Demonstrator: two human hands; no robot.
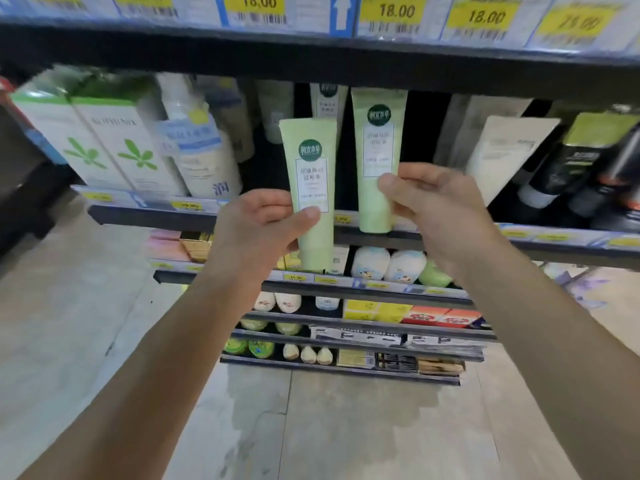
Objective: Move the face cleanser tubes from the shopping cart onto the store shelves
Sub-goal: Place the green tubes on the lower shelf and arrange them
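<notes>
your left hand (258, 225) clamps one green cleanser tube (311, 188), long axis upright, cap end down. your right hand (438, 202) pinches a second tube (377, 147), likewise upright, at the shelf edge (450, 237).

Both forearms bare, no sleeves, rings or watch visible.

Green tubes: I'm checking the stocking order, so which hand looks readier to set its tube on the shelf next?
Probably the right hand: its green tube already stands upright at the shelf edge. The left hand holds its tube lower, in front of the shelf.
</notes>
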